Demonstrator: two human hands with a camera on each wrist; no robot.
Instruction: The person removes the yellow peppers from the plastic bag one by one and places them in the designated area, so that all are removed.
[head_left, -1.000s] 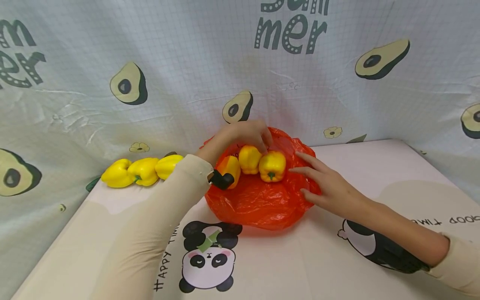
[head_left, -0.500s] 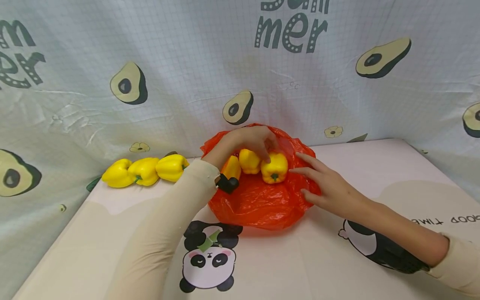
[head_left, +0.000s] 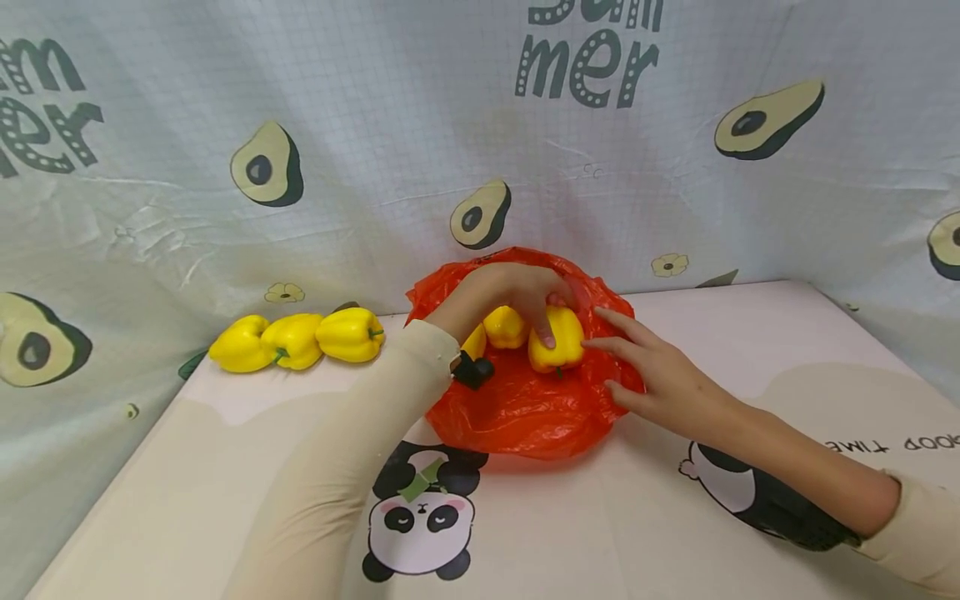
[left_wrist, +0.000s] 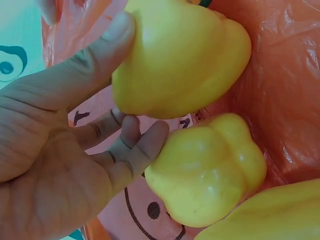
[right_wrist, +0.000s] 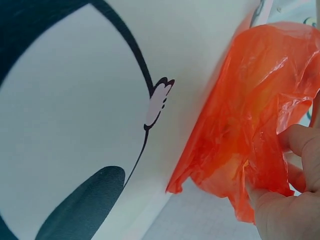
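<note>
A red plastic bag (head_left: pixel 517 417) lies spread with its mouth up, several yellow bell peppers inside. My left hand (head_left: pixel 528 292) reaches over it and grips the rightmost pepper (head_left: pixel 557 340), thumb on the near side. In the left wrist view, the thumb presses that pepper (left_wrist: pixel 180 60) while the other fingers lie beneath and behind it, partly hidden. Beside those fingers sits a second pepper (left_wrist: pixel 210 170), and part of a third pepper (left_wrist: pixel 270 212) shows. My right hand (head_left: pixel 652 371) holds the bag's right side; in the right wrist view the film (right_wrist: pixel 267 155) bunches between thumb and fingers.
Three more yellow peppers (head_left: pixel 292 340) lie in a row at the back left of the table. A printed curtain (head_left: pixel 375 125) hangs right behind the table. The table cover (head_left: pixel 555 533) has panda prints.
My left hand has come down and slightly right from behind the peppers, and now grips the rightmost one, which has shifted a little. The right hand stays at the bag's edge.
</note>
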